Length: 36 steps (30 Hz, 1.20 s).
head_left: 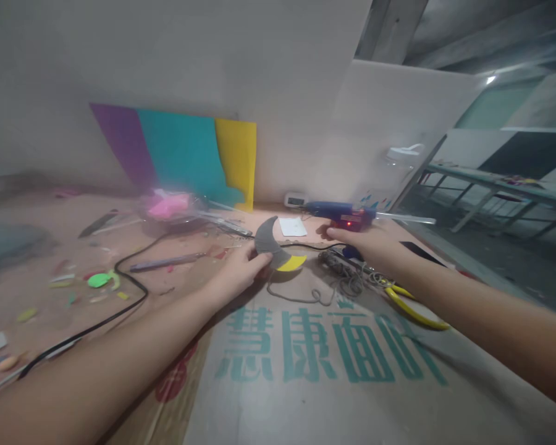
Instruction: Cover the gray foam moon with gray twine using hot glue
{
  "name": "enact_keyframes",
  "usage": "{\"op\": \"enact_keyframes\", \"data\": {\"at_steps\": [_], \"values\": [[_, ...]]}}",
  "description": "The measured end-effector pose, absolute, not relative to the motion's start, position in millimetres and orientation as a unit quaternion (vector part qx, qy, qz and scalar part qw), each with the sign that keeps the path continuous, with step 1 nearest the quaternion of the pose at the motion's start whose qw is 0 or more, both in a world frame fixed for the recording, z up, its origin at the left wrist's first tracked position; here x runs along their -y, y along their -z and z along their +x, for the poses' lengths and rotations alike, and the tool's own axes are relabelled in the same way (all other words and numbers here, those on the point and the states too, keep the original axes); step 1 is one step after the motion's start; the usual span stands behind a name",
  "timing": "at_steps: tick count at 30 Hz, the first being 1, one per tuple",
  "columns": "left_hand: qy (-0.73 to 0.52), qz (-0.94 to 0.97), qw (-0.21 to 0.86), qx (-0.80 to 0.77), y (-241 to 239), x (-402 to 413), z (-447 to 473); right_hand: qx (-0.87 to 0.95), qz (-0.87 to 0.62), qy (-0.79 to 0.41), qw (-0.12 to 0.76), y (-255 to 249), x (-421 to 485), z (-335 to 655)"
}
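Head view. Pinching crescent (269, 246) at its near edge with left hand (241, 270); long axis from far left to near right, yellow tip nearest. Closed around glue gun (340, 214) with right hand (368, 245), just right of crescent and apart from it, nozzle leftward, red light on. Underneath, on cardboard (306, 395), teal print: 慧康, remainder unclear. Pliers (412, 307) beside right wrist.

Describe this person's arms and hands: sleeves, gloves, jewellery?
Both arms are bare to the frame edge; no sleeves show. The left hand and right hand wear no gloves; no watch, bracelet or ring can be made out, though the picture is blurry.
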<state>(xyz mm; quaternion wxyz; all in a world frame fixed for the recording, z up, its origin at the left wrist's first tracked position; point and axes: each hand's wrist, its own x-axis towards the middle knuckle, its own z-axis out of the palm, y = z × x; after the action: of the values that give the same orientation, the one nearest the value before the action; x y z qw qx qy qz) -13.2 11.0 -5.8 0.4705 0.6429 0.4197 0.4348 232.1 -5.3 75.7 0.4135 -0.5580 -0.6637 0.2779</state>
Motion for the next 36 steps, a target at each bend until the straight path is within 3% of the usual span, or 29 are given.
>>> {"op": "enact_keyframes", "data": {"at_steps": [8, 17, 27, 36], "values": [[-0.439, 0.637, 0.486, -0.406, 8, -11, -11, 0.727, -0.569, -0.215, 0.319, -77, -56, 220], [-0.443, 0.644, 0.486, -0.391, 12, -14, -11, 0.713, -0.601, -0.213, 0.293, -40, -98, 192], [-0.441, 0.639, 0.477, -0.412, 11, -14, -12, 0.726, -0.575, -0.193, 0.326, -45, -123, 209], [-0.447, 0.64, 0.479, -0.4, 6, -10, -10, 0.739, -0.612, -0.152, 0.238, -30, -119, 235]]}}
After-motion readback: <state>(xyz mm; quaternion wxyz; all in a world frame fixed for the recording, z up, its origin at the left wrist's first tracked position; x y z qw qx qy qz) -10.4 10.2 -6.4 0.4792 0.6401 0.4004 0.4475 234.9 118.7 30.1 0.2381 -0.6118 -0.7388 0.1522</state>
